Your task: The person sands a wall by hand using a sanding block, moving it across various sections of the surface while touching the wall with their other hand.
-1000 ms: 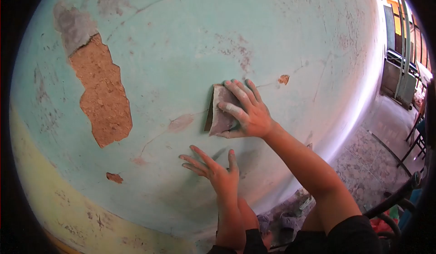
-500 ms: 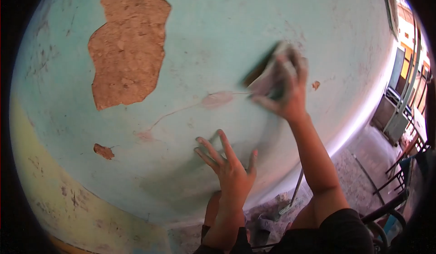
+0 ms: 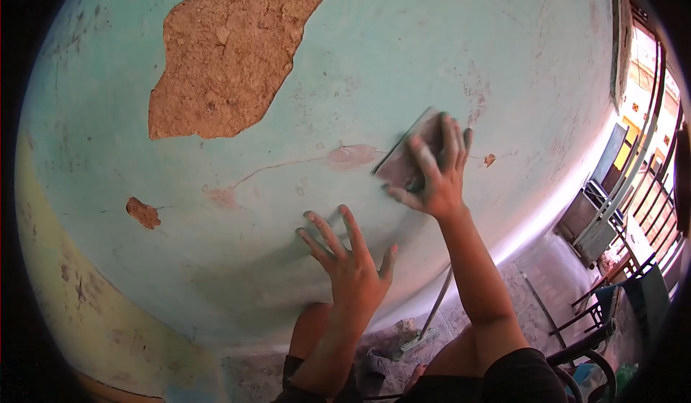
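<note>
My right hand presses a folded, pinkish-grey piece of sandpaper against the pale green wall. Its fingers lie over the piece, with the thumb at the lower edge. Left of it is a smooth pinkish filler patch, with a thin crack running down and left towards a smaller pink smear. Below the patch, my left hand has its fingers spread at the wall and holds nothing. Whether its fingertips touch the wall is hard to tell.
Brown plaster shows in a large bare patch, upper left, and in smaller chips. A long-handled tool leans near the dusty floor. Chairs and a barred opening are at right.
My right hand has moved slightly down and left with the sandpaper, which now lies flatter on the wall. The view has tilted, and my left hand stays spread in about the same place.
</note>
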### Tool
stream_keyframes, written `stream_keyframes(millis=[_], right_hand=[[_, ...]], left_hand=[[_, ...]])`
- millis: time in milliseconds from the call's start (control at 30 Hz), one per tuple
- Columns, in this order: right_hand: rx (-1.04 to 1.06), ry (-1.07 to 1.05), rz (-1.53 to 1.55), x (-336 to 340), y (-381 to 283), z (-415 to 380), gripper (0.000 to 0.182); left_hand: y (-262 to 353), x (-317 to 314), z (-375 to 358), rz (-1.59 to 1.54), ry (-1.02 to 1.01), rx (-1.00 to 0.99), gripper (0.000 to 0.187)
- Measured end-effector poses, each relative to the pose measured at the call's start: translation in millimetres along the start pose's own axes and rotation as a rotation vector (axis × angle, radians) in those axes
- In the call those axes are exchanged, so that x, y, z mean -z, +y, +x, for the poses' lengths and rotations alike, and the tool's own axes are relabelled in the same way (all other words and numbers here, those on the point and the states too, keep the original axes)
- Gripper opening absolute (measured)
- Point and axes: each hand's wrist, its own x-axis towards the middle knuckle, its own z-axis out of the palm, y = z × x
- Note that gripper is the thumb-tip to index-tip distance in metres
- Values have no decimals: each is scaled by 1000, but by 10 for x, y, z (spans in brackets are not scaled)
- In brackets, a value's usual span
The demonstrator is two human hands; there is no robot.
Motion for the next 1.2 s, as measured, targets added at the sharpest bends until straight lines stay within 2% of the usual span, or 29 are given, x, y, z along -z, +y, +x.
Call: stream_keyframes(millis=[33,100,133,167,233,267,300,367,433,467,500,600,700,733,767,833,933,967,1067,1100,1167,1200], right_hand=[[4,9,-6,4,71,12,97],[-319,98,57,-14,261,12,95],[-501,231,108,-59,271,-6,95],[-492,227,100,-92,221,-28,95],[-295,93,-42,-120,19,-112,98],[-195,-1,10,-89,-80,-138,98],[-13,13,63,-80,-108,-95,97],[9,-50,27,21,72,-57,94],[-463,261,218,-77,222,-60,92],[-476,303,112,-82,215,-62,94],[-472,295,107,-93,160,-102,94],[106,58,160,-128,-127,-198,87],[-25,87,148,-113,60,-159,91],[-199,119,176,-169,237,-192,98],[-399,287,188,-111,146,-62,102],[-279,203,111,-74,75,-88,96],[109,5,166,-65,-81,-141,89],[112,21,169,-67,-14,-125,89],[-207,84,94,26,327,-166,91],[-210,238,142,-8,371,-132,92],[-74,97,103,44,247,-218,90],[61,11,134,62,165,-245,88]], left_hand=[[-11,0,10,-1,9,-8,101],[-31,6,2,0,6,-34,102],[-31,18,1,-8,11,-33,102],[-31,29,-1,-12,1,-22,102],[-8,6,-12,-25,-16,-34,102],[-19,-21,-16,-28,-16,-11,102],[-35,-31,-15,-25,-15,11,103],[-59,-17,-17,-18,-13,-16,103],[-84,6,-18,-24,-12,-18,103],[-100,12,-18,-20,-16,-25,104],[-85,-1,-33,-18,-23,-34,104],[-71,-36,-28,-42,-19,-28,104],[-83,-31,-18,-13,-10,-63,105],[-91,-21,-21,3,-18,-76,106],[-113,-7,-16,11,-19,-67,106],[-106,-24,-27,0,-35,-74,106],[-85,-60,-27,-9,-22,-67,106],[-86,-62,-9,1,-10,-71,106],[-121,-22,-26,11,-23,-75,107],[-121,-15,-25,15,-33,-82,107],[-103,-22,-31,10,-53,-89,107],[-92,-35,-31,9,-43,-83,107]])
